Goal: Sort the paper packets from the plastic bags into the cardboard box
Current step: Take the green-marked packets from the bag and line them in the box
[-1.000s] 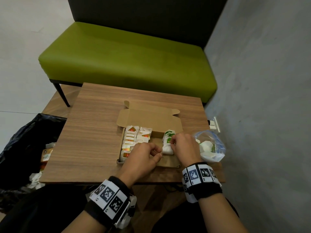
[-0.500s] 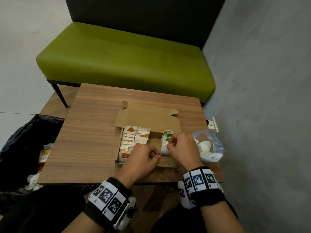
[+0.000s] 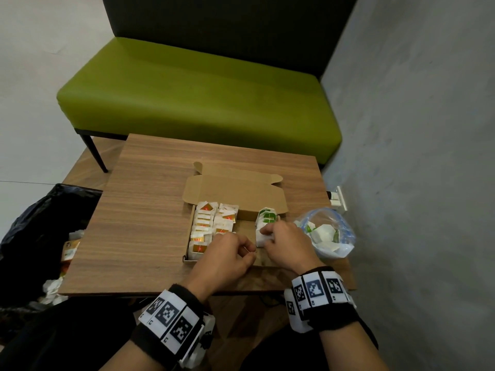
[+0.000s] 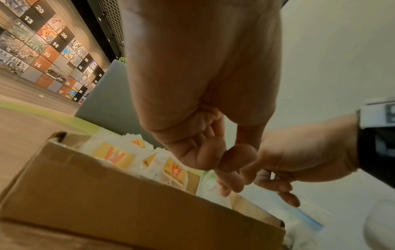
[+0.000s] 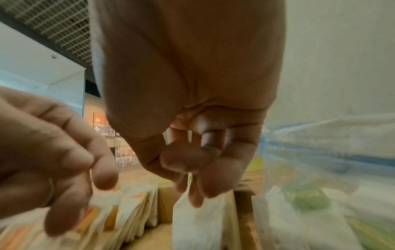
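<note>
An open cardboard box (image 3: 233, 194) lies on the wooden table (image 3: 139, 210). Rows of orange-printed paper packets (image 3: 203, 228) fill its left side. A short row of green-printed packets (image 3: 266, 216) stands at its right. My right hand (image 3: 267, 234) pinches the nearest white packet (image 5: 196, 228) of that row from above. Over the box's near middle, my left hand (image 3: 247, 251) has curled fingers with the thumb against the index finger (image 4: 241, 155); nothing solid shows in it. A clear plastic bag (image 3: 329, 236) holding more green packets lies just right of the box.
A black bin bag (image 3: 34, 231) with rubbish stands left of the table. A green bench (image 3: 201, 97) runs behind the table. A grey wall (image 3: 415, 156) closes the right side, with a small white fitting (image 3: 338, 199) near the bag.
Both hands stay over the box. My right hand's fingers have slid slightly toward me along the green packet row. The left hand has barely moved.
</note>
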A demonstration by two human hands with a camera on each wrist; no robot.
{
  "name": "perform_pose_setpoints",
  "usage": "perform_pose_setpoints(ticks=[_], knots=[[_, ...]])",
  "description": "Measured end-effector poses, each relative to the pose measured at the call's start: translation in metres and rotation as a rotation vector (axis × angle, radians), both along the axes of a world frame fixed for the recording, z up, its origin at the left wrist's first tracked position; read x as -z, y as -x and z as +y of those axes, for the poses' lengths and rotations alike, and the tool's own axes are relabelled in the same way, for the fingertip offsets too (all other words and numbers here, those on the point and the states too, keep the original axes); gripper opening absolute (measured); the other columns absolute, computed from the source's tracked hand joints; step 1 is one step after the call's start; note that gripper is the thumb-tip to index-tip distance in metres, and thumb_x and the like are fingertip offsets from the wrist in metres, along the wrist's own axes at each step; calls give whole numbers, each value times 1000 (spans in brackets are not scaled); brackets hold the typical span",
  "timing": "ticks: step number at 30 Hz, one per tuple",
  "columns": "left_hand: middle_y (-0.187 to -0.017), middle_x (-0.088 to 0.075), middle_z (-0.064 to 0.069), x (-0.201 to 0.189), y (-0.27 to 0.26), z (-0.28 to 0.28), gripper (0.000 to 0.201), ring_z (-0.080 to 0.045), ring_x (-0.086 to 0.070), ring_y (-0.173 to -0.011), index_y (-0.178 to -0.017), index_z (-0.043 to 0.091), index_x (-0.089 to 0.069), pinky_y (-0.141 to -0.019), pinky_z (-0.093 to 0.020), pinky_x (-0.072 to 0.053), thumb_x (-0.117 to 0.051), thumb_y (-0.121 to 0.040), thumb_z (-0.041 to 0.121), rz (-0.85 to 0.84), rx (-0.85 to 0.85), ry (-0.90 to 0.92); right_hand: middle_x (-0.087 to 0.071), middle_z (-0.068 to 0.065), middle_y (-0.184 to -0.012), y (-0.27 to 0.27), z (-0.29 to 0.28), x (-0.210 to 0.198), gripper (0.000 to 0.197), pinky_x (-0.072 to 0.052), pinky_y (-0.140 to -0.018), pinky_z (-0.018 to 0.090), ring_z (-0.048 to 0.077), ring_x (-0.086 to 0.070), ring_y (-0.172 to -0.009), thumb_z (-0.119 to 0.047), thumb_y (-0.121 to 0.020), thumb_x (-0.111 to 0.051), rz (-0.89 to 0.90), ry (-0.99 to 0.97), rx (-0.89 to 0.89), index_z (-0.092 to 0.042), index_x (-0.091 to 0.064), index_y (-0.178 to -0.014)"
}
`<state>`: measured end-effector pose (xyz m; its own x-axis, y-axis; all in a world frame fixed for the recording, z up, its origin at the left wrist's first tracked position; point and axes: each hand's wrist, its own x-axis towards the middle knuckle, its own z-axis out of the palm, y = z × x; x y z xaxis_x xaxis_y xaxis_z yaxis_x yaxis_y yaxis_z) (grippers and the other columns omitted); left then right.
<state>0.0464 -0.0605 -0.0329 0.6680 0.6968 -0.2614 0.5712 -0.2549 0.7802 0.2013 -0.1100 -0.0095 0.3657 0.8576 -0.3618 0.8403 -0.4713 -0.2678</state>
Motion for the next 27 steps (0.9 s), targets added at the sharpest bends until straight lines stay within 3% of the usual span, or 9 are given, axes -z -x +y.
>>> perform_pose_setpoints(ticks=[4,7,8,10,12,16,19,23,27], knots=[[-94,-70,9,-1,0,1,18,0,-64,-87,-111,24,-70,-79,-19,-53,-65,-93,26,-11,4,10,-71,-9,-109,-17,-13,-12,23,-54,-89,37,11,-64,-101,-25,-90,-62,122,-159,131,-30,-72,-109],[-94,-69,12,-3,-5,-2,18,1,-62,-86,-111,25,-70,-77,-18,-52,-65,-93,27,-22,14,-4,-70,-11,-98,-38,-30,-27,14,-48,-70,19,2,-62,-84,-20,-90,-65,105,-307,238,-27,-73,-100],[-96,-68,13,-4,-9,-4,19,2,-60,-84,-111,26,-70,-75,-15,-49,-64,-93,27,-27,24,-18,-70,-10,-96,-47,-35,-31,12,-44,-64,16,2,-61,-81,-18,-90,-66,76,-362,287,-25,-74,-97],[-101,-69,13,-9,-19,-10,22,8,-55,-73,-115,26,-69,-68,-7,-40,-63,-94,28,-35,57,-77,-70,-5,-95,-64,-46,-37,12,-41,-60,19,9,-60,-79,-16,-90,-66,-10,-421,389,-23,-74,-95],[-110,-69,13,-18,-33,-16,24,9,-52,-69,-117,28,-66,-72,-7,-38,-60,-94,28,-31,123,-188,-73,0,-99,-78,-55,-37,15,-40,-68,24,17,-61,-83,-15,-89,-66,-107,-383,438,-23,-75,-98],[-133,-58,8,-32,-64,-29,35,-12,-59,-111,-129,29,-57,-92,-30,-50,-55,-95,22,-56,293,-368,-74,-2,-106,-94,-66,-32,17,-41,-73,24,17,-62,-88,-17,-89,-67,-124,-248,399,-28,-75,-99],[-146,-46,4,-29,-87,-35,47,-24,-60,-115,-139,25,-44,-88,-45,-53,-56,-94,18,-24,446,-482,-71,-3,-117,-99,-75,-31,25,-47,-82,27,19,-65,-102,-17,-83,-71,-79,-121,313,-34,-75,-102],[-145,-45,0,-16,-111,-35,49,-30,-64,-108,-142,22,-36,-72,-43,-53,-54,-96,23,110,504,-617,-69,1,-124,-100,-81,-23,31,-52,-94,35,23,-64,-109,-17,-81,-70,-88,-52,258,-36,-74,-105],[-129,-54,-6,-6,-114,-35,32,-30,-61,-108,-132,16,-48,-78,-45,-54,-46,-101,18,194,532,-638,-68,0,-123,-103,-86,-13,27,-51,-94,34,24,-63,-110,-21,-85,-71,-122,-63,249,-36,-74,-107]])
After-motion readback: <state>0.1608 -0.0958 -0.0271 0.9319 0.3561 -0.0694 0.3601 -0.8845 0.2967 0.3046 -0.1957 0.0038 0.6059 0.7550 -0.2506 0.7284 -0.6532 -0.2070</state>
